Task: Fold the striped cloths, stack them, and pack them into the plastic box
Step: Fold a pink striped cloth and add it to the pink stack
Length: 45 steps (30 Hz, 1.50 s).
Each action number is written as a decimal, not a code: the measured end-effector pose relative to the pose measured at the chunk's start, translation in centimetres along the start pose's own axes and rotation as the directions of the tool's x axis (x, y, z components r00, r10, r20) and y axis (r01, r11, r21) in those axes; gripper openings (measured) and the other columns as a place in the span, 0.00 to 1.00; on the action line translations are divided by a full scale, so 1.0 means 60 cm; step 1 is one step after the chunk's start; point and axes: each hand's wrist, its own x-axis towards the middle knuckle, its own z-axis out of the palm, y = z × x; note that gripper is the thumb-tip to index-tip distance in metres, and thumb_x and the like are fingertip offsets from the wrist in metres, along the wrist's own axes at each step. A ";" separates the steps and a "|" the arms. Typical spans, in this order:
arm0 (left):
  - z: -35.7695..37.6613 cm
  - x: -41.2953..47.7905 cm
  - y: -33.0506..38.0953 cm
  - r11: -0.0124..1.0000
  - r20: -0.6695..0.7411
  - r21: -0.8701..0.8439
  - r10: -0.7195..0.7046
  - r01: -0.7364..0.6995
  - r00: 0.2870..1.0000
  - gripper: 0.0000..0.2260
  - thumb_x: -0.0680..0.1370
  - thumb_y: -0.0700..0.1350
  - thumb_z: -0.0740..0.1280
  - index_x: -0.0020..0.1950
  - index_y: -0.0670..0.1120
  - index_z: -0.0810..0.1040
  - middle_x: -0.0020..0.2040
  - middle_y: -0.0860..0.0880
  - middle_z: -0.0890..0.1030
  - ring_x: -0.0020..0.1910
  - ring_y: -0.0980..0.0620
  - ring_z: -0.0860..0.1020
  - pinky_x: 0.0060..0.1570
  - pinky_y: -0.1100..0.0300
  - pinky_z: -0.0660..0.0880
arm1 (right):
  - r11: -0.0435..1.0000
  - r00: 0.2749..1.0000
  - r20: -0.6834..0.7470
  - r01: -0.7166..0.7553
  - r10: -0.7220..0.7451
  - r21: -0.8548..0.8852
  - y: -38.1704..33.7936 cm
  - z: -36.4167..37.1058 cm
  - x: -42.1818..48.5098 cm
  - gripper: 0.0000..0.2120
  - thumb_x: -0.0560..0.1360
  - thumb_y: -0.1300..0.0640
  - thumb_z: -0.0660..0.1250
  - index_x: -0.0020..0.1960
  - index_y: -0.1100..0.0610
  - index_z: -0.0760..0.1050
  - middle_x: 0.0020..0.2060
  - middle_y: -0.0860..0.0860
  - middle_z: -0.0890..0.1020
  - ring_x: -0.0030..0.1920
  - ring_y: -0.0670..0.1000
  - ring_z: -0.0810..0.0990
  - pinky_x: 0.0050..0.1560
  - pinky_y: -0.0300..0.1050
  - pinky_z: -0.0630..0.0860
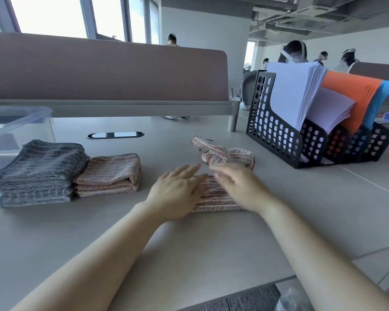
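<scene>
A folded orange striped cloth [213,198] lies flat on the table in front of me. My left hand [177,191] rests on its left part with fingers straight, and my right hand [238,187] lies flat on its right part. Both hands are slightly blurred. Behind them sits a crumpled orange striped cloth [222,153], unfolded. To the left stand two stacks: folded orange cloths [110,173] and folded grey striped cloths [38,171]. The clear plastic box [20,122] stands at the far left, behind the grey stack.
A black perforated file rack [279,133] with white, orange and blue papers stands at the right. A brown desk divider [106,68] runs along the back. An oval cable slot [115,135] is set in the tabletop. People sit beyond the divider.
</scene>
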 end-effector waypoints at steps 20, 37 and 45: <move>-0.009 -0.020 -0.035 0.893 0.101 -0.045 -0.442 0.448 0.892 0.27 0.78 0.58 0.59 0.72 0.47 0.60 0.70 0.43 0.67 0.70 0.40 0.63 0.67 0.50 0.62 | 0.818 0.818 -0.011 -0.575 0.575 -0.022 0.069 -0.020 -0.025 0.22 0.74 0.49 0.68 0.66 0.51 0.71 0.64 0.49 0.77 0.64 0.54 0.73 0.64 0.50 0.70; -0.058 -0.023 -0.041 0.762 0.238 -0.359 -0.483 0.538 0.843 0.23 0.73 0.47 0.69 0.64 0.44 0.66 0.54 0.46 0.75 0.50 0.47 0.76 0.52 0.54 0.75 | 0.963 0.877 0.470 0.038 0.096 -0.268 -0.039 0.035 -0.007 0.28 0.80 0.37 0.43 0.77 0.43 0.45 0.77 0.41 0.46 0.77 0.45 0.42 0.75 0.49 0.39; -0.071 -0.013 -0.046 0.790 0.084 -0.446 -0.431 0.421 0.898 0.21 0.76 0.40 0.64 0.66 0.51 0.62 0.38 0.46 0.74 0.31 0.48 0.73 0.29 0.59 0.70 | 0.980 0.891 0.450 0.027 0.067 -0.198 -0.045 0.034 -0.008 0.30 0.80 0.38 0.45 0.78 0.49 0.48 0.77 0.43 0.49 0.77 0.46 0.45 0.76 0.49 0.43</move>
